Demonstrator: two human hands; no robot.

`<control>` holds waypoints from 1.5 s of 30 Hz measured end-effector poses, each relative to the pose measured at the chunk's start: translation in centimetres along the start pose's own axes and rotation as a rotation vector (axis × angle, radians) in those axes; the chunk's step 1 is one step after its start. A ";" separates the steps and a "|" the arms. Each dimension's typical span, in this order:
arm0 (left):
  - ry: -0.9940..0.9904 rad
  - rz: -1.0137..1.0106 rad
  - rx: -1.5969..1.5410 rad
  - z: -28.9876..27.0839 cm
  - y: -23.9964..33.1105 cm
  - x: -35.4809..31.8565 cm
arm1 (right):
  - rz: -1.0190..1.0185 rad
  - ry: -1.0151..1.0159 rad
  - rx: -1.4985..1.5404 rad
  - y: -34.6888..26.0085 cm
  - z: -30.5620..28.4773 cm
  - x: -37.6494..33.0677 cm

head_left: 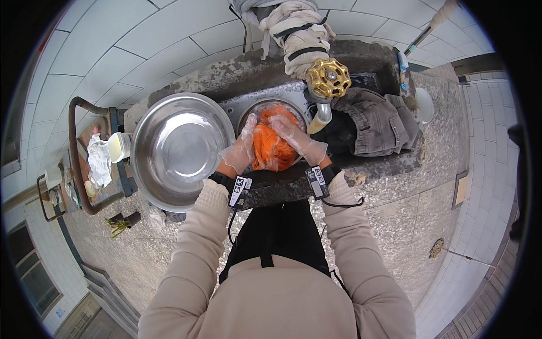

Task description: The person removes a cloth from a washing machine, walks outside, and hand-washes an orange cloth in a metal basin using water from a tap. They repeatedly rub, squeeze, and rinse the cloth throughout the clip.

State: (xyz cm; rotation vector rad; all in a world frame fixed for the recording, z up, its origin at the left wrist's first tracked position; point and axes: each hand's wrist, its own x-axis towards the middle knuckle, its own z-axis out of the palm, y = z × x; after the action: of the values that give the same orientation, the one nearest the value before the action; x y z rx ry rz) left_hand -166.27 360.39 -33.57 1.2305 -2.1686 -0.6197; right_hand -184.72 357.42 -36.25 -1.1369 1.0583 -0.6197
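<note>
A wet-looking orange cloth (271, 148) is bunched up in a round metal basin (303, 111) inside the stone sink. My left hand (243, 148), in a clear plastic glove, presses the cloth from its left side. From the right, my right hand (298, 141), gloved the same way, grips it with the fingers over its top. The cloth is squeezed between both hands, and it hides most of the basin's inside. Just right of the basin hangs a metal tap spout (322, 116) under a gold valve wheel (329, 78).
A large steel basin (148, 169) stands left of the sink. Dark grey garments (378, 125) lie at the sink's right. Cloth wraps the pipe (299, 39) behind the tap. A metal-framed cart (79, 164) with a white tub (118, 148) is far left. A white bowl (424, 105) sits at right.
</note>
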 end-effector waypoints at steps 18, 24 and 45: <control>0.122 -0.747 -1.569 0.7 2.2 0.4 | -0.283 0.624 0.391 0.9 2.0 0.3; 0.239 -0.723 -1.795 3.8 2.7 1.5 | -0.465 0.620 -0.252 -3.3 4.7 -1.7; -0.002 -0.390 -0.980 4.1 0.9 1.4 | 0.008 0.594 0.140 -1.6 3.1 0.6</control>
State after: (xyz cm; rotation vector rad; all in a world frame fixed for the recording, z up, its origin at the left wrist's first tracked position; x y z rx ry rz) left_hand -170.07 360.07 -35.68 1.0440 -1.2722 -1.5867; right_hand -181.50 357.69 -34.78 -0.8393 1.4919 -1.0460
